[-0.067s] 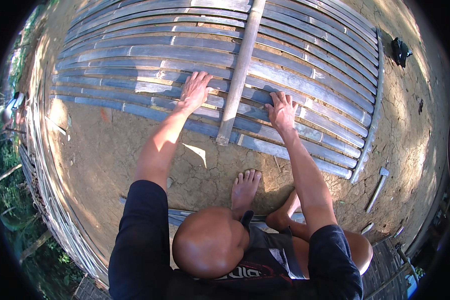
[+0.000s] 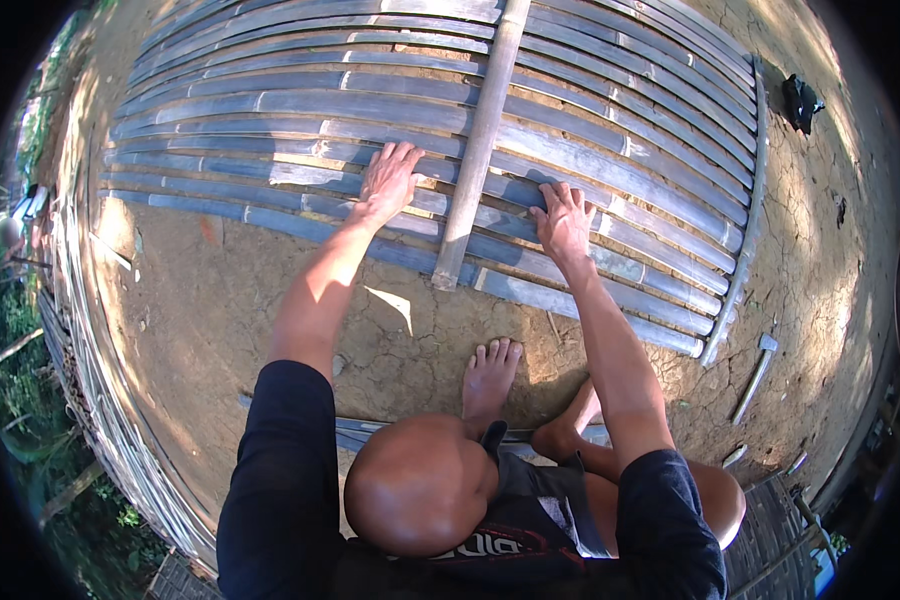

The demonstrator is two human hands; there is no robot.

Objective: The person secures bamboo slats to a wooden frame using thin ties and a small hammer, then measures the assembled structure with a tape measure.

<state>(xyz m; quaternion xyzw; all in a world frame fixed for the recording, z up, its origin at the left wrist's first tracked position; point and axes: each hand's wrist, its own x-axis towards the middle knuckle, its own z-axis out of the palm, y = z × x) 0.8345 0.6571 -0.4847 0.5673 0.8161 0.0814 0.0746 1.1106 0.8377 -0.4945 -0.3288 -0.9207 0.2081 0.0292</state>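
A wide panel of split bamboo slats (image 2: pixel 370 105), grey and laid side by side with narrow gaps, lies on the ground before me. One round bamboo pole (image 2: pixel 485 130) crosses over the slats near the middle. Left of that pole, my left hand (image 2: pixel 390 183) rests on the nearer slats, fingers stretched forward and thumb apart. To the pole's right, my right hand (image 2: pixel 565 222) presses on slats with its fingers spread. Both hands touch the bamboo from above; neither wraps around a slat as far as I can see.
A bamboo end strip (image 2: pixel 745 230) runs along the panel's right edge. On the cracked earth at right lie a hatchet (image 2: pixel 755 378) and a black crumpled item (image 2: pixel 800 103). A pale chip (image 2: pixel 392 305) lies near my foot. Long thin strips (image 2: pixel 100 370) are piled at left.
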